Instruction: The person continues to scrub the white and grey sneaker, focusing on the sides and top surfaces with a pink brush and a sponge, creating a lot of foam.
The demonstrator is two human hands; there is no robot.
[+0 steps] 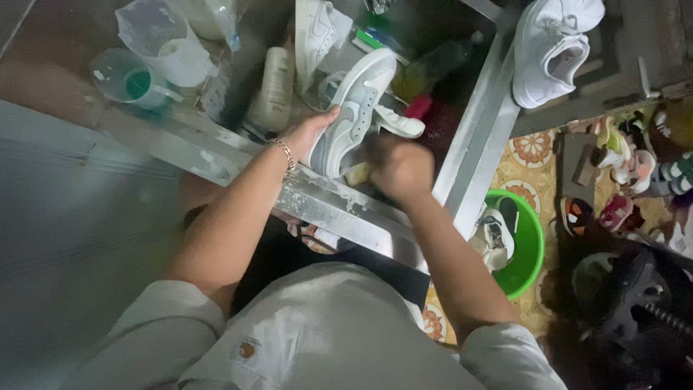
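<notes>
Left hand [312,130], bracelet at the wrist, curled around the heel end of a white sneaker [351,108] and holding it tilted above the grey metal bench edge [339,209]. Right hand [401,167] closed on a small yellowish pad or sponge [357,173], blurred, pressed at the shoe's lower side; hard to tell exactly how tight the grip is. Best done, by the look of it, with the shoe kept firmly braced in the left hand, short strokes along the sole edge, and the loose tongue kept clear of the pad. On the bench beyond: a cream bottle [273,88] lying just beside the shoe, a clear measuring jug [160,40], a green-bottomed cup [131,79], another white shoe [317,29] behind. A further white sneaker [552,47] resting on a metal rail to the right. Below, a patterned floor [534,152], a green basin [530,245] with a shoe in it, and a heap of small colourful shoes [628,166] near dark gear in the corner. Dim, cluttered workroom.
</notes>
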